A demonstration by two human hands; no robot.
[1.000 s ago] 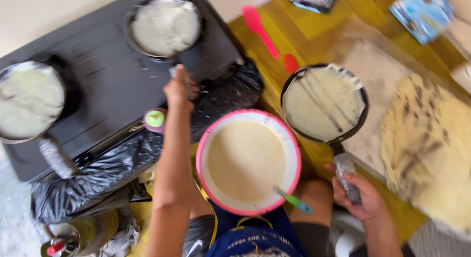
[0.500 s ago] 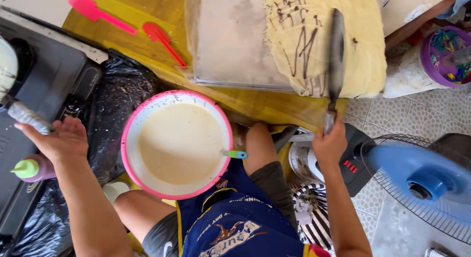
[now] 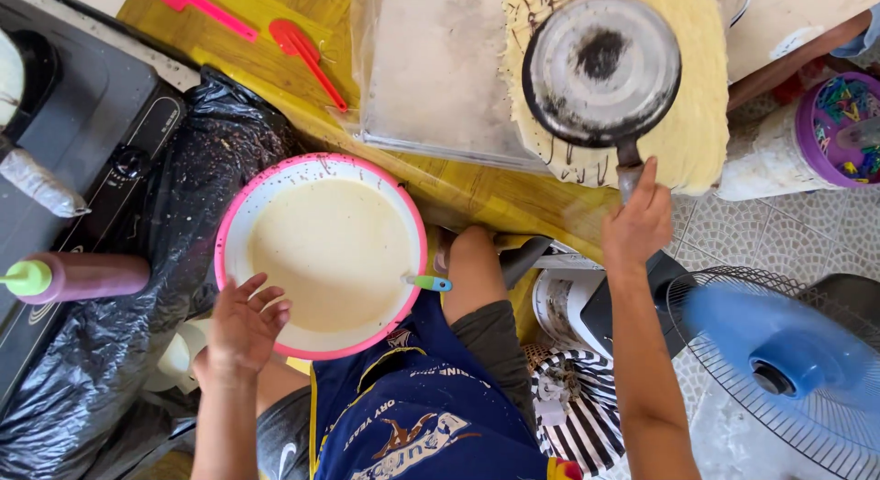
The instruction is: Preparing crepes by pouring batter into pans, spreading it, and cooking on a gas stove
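Pink-rimmed batter bowl (image 3: pixel 240 214) sits on our lap beside the table (image 3: pixel 477 200); our left hand (image 3: pixel 240 329), fingers spread, rests empty on its rim. Our right hand (image 3: pixel 639 225) grips the upturned pan (image 3: pixel 600 69) handle above the crepe stack (image 3: pixel 701 122).

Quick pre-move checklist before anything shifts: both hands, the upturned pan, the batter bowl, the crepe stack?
1. Right hand grips handle of round metal frying pan: ok.
2. Pan turned bottom up over stack of pale yellow crepes: ok.
3. Whether the crepe has dropped from the pan: cannot tell.
4. Left hand open, fingers over rim of pink-rimmed round bowl of cream batter: ok.
5. Green-handled utensil rests in the batter at the bowl's edge: ok.
6. Brown squeeze bottle with green cap lies on its side, away from both hands: ok.
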